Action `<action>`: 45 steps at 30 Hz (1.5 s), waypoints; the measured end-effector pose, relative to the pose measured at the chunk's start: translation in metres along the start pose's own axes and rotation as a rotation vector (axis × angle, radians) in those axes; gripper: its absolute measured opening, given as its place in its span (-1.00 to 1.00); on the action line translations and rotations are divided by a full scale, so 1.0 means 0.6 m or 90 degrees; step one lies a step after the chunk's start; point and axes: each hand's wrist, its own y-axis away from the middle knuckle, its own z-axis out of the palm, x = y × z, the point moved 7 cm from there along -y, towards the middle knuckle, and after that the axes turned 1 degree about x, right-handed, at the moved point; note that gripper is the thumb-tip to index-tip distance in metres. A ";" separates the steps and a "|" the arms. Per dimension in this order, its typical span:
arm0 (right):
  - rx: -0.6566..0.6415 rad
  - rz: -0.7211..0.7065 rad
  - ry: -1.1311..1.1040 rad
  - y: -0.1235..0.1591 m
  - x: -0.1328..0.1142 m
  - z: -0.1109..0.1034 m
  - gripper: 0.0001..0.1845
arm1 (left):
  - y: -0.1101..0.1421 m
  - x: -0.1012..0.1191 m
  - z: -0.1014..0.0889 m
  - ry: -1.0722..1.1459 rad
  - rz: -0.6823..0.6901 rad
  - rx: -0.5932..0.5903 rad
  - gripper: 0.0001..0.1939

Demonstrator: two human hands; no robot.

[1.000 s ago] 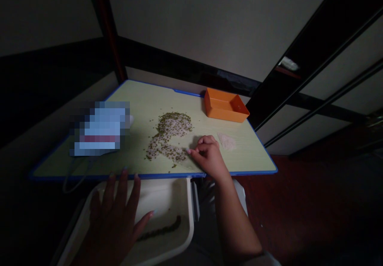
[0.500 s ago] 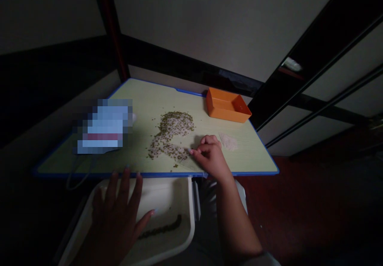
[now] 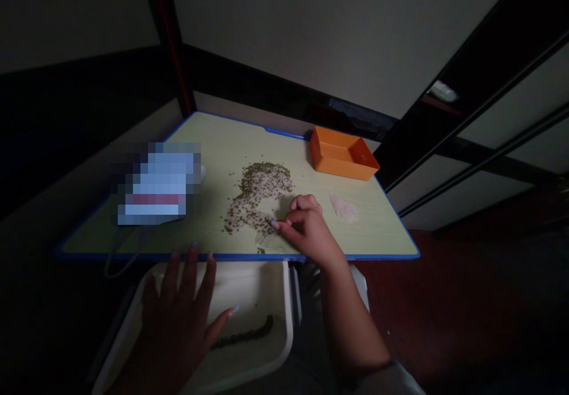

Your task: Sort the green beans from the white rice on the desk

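A mixed pile of small green beans and pale grains (image 3: 267, 181) spreads over the middle of the light board (image 3: 217, 140). At its near right edge my right hand (image 3: 309, 226) is closed, fingers curled and thumb pressed in. Something thin and see-through (image 3: 265, 239) shows by its fingertips; what they grip is too faint to tell. My left hand (image 3: 182, 300) hovers, fingers spread, above a white bin (image 3: 288, 324) below the board's front edge. A dark row of beans (image 3: 246, 335) lies in the bin. A small heap of pale grains (image 3: 344, 209) sits right of my right hand.
An orange open box (image 3: 344, 158) stands at the board's back right corner. A blurred-out blue and white item (image 3: 155, 184) lies on the left, with a cord loop (image 3: 120, 261) hanging over the front edge. Walls rise behind the board.
My right hand has shifted slightly left along the pile's near edge, and some beans there have moved left. My left hand remains spread. The view has shifted slightly.
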 end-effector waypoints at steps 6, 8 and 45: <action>-0.033 -0.034 -0.010 -0.007 -0.011 0.005 -0.61 | -0.001 0.000 0.003 -0.013 0.015 -0.008 -0.08; -0.042 -0.048 -0.009 -0.011 -0.016 0.006 -0.60 | -0.001 0.001 0.003 -0.013 0.012 -0.014 -0.09; -0.004 -0.117 -0.017 -0.013 -0.059 -0.001 -0.60 | 0.008 -0.013 0.006 0.004 -0.023 -0.022 -0.11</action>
